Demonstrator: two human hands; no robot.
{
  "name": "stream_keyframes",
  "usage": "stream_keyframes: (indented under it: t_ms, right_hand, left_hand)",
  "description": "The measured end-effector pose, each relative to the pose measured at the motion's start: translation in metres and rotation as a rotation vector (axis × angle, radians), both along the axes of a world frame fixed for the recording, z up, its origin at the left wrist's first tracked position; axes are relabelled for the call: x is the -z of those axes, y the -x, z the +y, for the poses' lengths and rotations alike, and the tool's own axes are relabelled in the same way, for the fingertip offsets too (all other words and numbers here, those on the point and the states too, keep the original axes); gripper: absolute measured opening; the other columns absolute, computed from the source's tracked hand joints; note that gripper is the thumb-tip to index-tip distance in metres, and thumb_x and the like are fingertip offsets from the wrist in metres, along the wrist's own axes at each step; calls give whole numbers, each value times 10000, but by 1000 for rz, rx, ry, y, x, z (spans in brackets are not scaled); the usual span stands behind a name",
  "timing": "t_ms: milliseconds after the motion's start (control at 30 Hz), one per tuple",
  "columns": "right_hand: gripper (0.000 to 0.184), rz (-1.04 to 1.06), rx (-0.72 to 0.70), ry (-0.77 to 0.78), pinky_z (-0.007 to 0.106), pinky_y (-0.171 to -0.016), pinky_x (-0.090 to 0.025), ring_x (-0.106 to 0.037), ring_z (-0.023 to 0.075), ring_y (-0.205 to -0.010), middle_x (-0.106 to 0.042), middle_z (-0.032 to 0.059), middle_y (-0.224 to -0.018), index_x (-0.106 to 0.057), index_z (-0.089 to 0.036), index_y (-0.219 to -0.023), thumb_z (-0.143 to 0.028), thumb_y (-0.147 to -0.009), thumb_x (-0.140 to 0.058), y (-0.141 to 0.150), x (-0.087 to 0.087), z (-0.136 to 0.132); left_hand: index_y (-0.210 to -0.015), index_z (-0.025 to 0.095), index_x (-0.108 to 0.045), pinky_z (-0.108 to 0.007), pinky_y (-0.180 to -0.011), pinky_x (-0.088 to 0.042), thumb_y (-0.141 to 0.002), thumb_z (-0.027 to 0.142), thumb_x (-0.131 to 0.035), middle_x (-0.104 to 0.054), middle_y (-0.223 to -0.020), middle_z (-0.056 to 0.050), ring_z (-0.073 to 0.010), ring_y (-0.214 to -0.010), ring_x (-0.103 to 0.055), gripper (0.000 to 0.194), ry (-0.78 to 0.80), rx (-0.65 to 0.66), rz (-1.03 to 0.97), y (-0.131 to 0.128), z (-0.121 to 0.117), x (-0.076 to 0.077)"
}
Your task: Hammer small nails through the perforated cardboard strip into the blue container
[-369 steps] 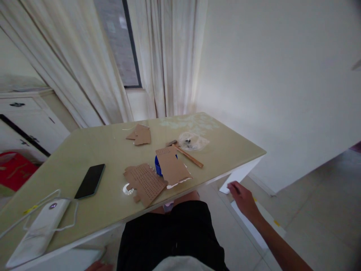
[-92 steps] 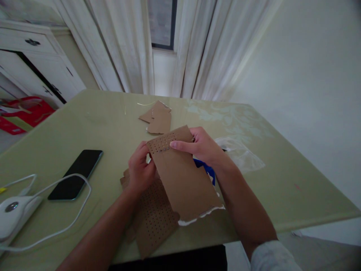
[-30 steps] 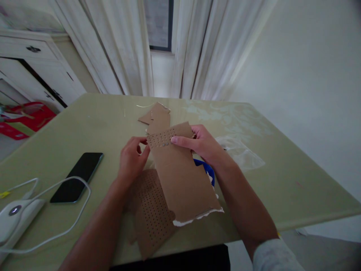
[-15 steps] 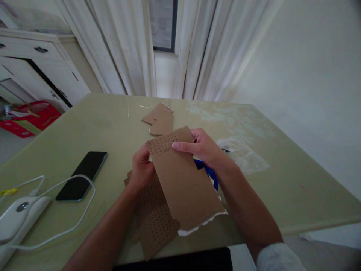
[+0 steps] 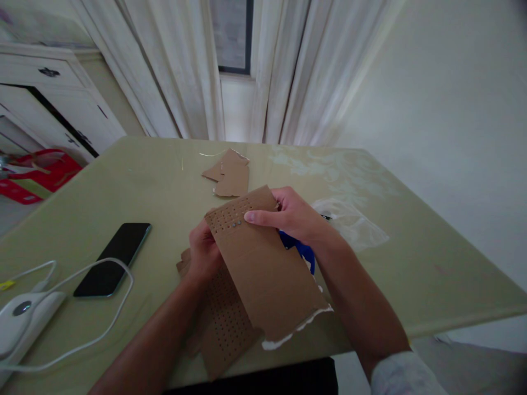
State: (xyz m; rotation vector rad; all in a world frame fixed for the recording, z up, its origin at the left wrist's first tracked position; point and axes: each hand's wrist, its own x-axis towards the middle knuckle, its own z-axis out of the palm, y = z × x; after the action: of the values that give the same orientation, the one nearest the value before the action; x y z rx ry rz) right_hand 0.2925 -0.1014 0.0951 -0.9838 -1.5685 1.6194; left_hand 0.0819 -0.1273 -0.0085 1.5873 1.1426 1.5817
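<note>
A torn piece of brown cardboard (image 5: 263, 274) is held up at its far end between my two hands. Rows of small holes run across that end, and a few small grey studs sit in or on them. My right hand (image 5: 292, 214) grips the right edge, thumb pressed on top beside the studs. On the left edge my left hand (image 5: 203, 247) is closed, its fingers mostly hidden beneath. Under the held sheet lies a second perforated cardboard piece (image 5: 230, 323) on the table. A blue object (image 5: 302, 249), partly covered, shows behind the right wrist.
Cardboard scraps (image 5: 234, 175) lie at the table's far side. A crumpled clear plastic bag (image 5: 354, 225) is to the right. On the left are a black phone (image 5: 113, 260), a white device (image 5: 31, 318) and a looping white cable (image 5: 111, 323). A red bag (image 5: 41, 175) stands beyond the table.
The view has shifted slightly, so most things sit a little further left. The right thumb has moved slightly along the cardboard, exposing studs beside it; both hands keep their hold.
</note>
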Motion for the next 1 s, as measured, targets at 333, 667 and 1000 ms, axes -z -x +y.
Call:
stream_keyframes:
  t_ms: [333,667,1000]
  right_hand:
    - [450,-90,-19,-104,222,-703,-540,-680,147,-823,-781,62,-977,-782,-105,-1029,-467,-791,-902,-3,-5,-5]
    - [387,-368,163,-328,211,-616,-385,-549,111,-719,-678,36,-801,-717,-109,-873,-489,-869,-790,-1,-3,0]
    - [342,-485,206,-414,234,-610,-307,-472,91,-668,-572,-7,-695,-619,-137,-758,-425,-910,-724,3,-3,-3]
  left_hand:
    - [-746,203,-756,-237,-585,-541,-822,413,-888,-689,-748,-4,-139,-671,-605,259,-25,-10,-79,-3,-6,-3]
    - [-1156,209,-804,-294,-773,-611,-878,373,-875,-806,-1055,-68,-183,-871,-726,331,153,35,-213,-8,13,9]
    - [-1079,259,-811,-452,-1052,-556,-965,204,-804,-789,-1184,-54,-226,-1143,-722,127,-384,-240,258,-8,4,1]
